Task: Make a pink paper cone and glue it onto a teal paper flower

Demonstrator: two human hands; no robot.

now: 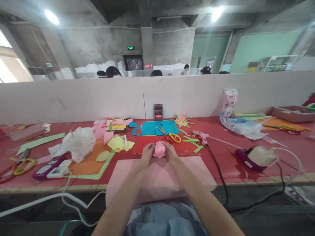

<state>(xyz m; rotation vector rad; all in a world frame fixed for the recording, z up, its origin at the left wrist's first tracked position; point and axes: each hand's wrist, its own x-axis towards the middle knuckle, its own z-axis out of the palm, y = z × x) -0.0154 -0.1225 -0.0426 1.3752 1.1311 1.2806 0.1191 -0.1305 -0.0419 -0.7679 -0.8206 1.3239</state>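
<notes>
Red-topped, the table [221,155] runs along a white partition [103,98], with a grey concrete wall [91,46] behind. Your pink paper piece [160,149] sits between your two hands, with the fingers of your left hand [147,153] on one side of it and those of your right hand [172,153] on the other. Both grips are closed in on its edges, leaving its rounded middle showing between them. It is above the near part of a red sheet [140,144], just beyond the pink mat [159,178] in front of you. Past it you have blue sheets [150,127] with yellow-handled scissors [175,136] on them. To your right are green strips [192,139] and a pink glue gun [204,138]; to your left, a yellow scalloped piece [116,143], an orange sheet [85,165] and crumpled white plastic [83,141]
</notes>
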